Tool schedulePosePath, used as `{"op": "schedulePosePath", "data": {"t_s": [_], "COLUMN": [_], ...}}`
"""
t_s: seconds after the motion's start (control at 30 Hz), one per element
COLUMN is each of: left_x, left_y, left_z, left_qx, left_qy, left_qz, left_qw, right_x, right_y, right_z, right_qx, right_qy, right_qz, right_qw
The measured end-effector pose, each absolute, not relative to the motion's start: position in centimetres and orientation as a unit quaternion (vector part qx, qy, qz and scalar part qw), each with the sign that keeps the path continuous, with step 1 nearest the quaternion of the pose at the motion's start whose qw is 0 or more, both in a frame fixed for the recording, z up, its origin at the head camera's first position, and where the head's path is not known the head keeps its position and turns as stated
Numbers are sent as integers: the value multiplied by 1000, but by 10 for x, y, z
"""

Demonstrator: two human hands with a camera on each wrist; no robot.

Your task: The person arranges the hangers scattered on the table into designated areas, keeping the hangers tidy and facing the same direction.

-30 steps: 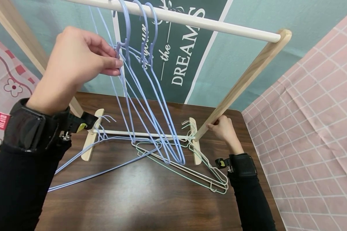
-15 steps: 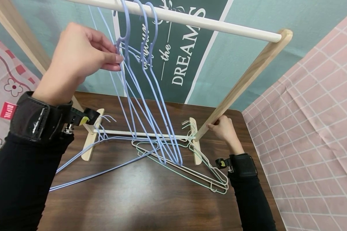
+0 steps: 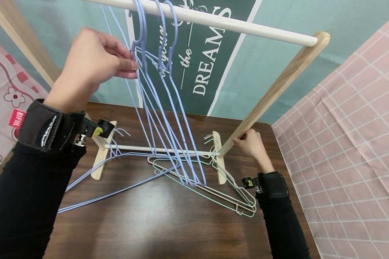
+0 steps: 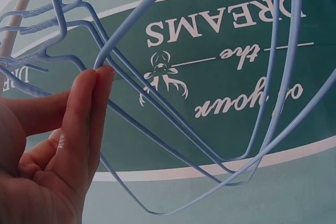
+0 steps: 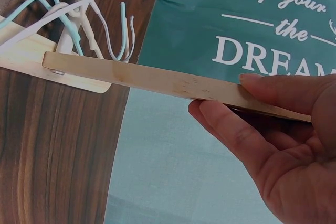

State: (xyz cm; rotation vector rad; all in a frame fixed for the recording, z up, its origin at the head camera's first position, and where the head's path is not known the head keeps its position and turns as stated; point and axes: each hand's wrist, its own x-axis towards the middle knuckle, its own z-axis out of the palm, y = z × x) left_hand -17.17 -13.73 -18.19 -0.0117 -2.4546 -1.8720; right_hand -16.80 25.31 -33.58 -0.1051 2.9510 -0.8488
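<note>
In the head view, my left hand (image 3: 97, 61) pinches a blue hanger (image 4: 136, 17) just below its neck, between thumb and fingertips. That hanger's hook reaches up to the white rail (image 3: 240, 26) of a clothes rack, close beside other blue hangers (image 3: 174, 39) hanging there. Their lower ends overlap and cross. My right hand (image 3: 251, 144) grips the rack's right wooden post (image 3: 278, 84) low down, near its foot. The right wrist view has the thumb on one side of this post (image 5: 152, 80) and the fingers on the other.
Blue hangers (image 3: 116, 193) lie at the lower left, against the rack's lower bar (image 3: 136, 148). White and mint-green hangers (image 3: 214, 201) lie by the right foot (image 3: 221, 172). A brown table (image 3: 133, 230) is underneath. A teal cloth (image 3: 311, 18) backs the rack; pink checked cloth (image 3: 343, 144) stands right.
My left hand has shifted slightly right with the pinched hanger, whose hook now sits nearer its neighbour. The hangers' lower ends have swung a little. My right hand stays on the post.
</note>
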Motion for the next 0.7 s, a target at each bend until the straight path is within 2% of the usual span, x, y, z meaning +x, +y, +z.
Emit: {"op": "schedulePosePath", "data": {"t_s": [0.7], "left_x": [-172], "left_y": [-122], "left_z": [-181], "left_qx": [1], "left_qy": [-806], "left_qz": [-590], "left_qw": [37], "right_x": [-167], "right_y": [253], "right_z": [-335], "right_qx": [-33], "right_qy": [959], "right_qz": [-278], "right_qw": [35]}}
